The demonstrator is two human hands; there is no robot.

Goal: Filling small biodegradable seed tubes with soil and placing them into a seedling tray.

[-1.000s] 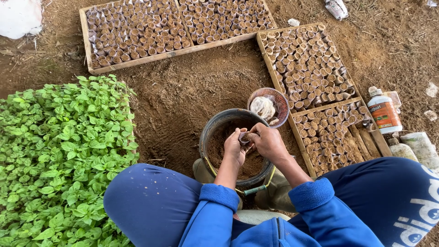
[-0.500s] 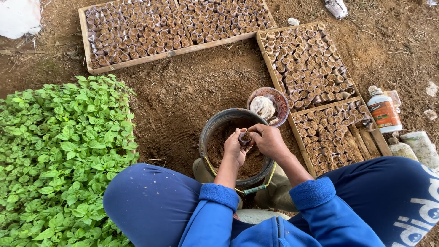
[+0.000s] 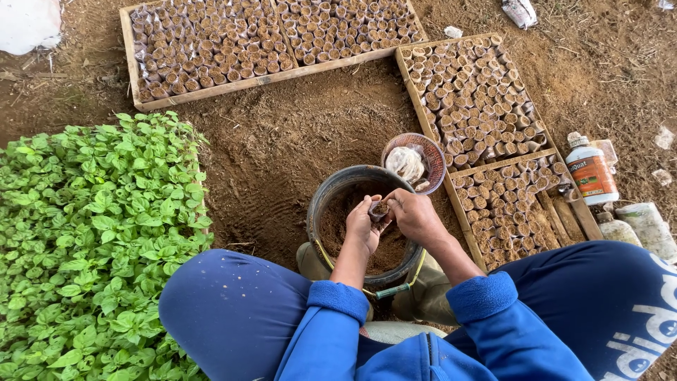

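Little has changed in the past second: over the soil-filled bucket (image 3: 352,185), the left hand (image 3: 363,227) and right hand (image 3: 416,215) still close their fingers on a small pot (image 3: 379,209), filling under way beside the seedling trays (image 3: 486,113).

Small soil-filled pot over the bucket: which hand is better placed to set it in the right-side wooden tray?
Right hand, probably: it lies nearer the wooden tray; both hands' fingers pinch the small pot.

Seedlings (image 3: 92,240) left of bucket (image 3: 331,204); trays (image 3: 486,134) right and behind.
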